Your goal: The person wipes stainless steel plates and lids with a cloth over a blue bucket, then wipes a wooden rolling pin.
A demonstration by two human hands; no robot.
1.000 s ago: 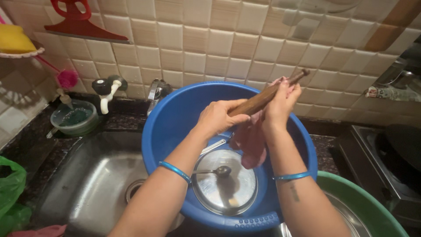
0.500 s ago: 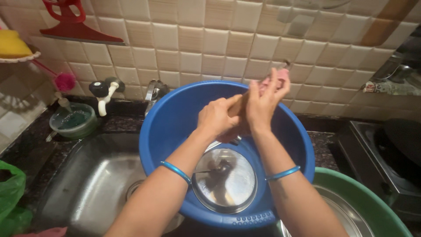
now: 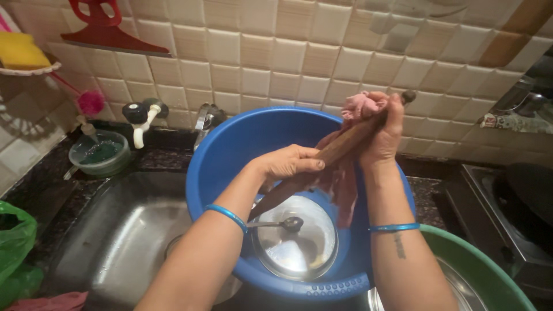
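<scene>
**Wiping a wooden stick over the tub**

The step in hand looks like scrubbing — a wooden stick (image 3: 322,164) is held slantwise above the blue tub (image 3: 230,155), upper end to the right; the next move would seem to call for a firm hold low down while the cloth (image 3: 360,106) runs along the shaft. The left hand (image 3: 288,164) is closed over the stick's middle, fingers (image 3: 305,164) curled across the top; the right hand (image 3: 389,129) grips the upper end with the pink cloth bunched under it, the tip poking out past the knuckles. Below, a steel lid (image 3: 296,242) and a spoon (image 3: 276,224) lie in the tub; the sink (image 3: 115,242) is to the left.
</scene>
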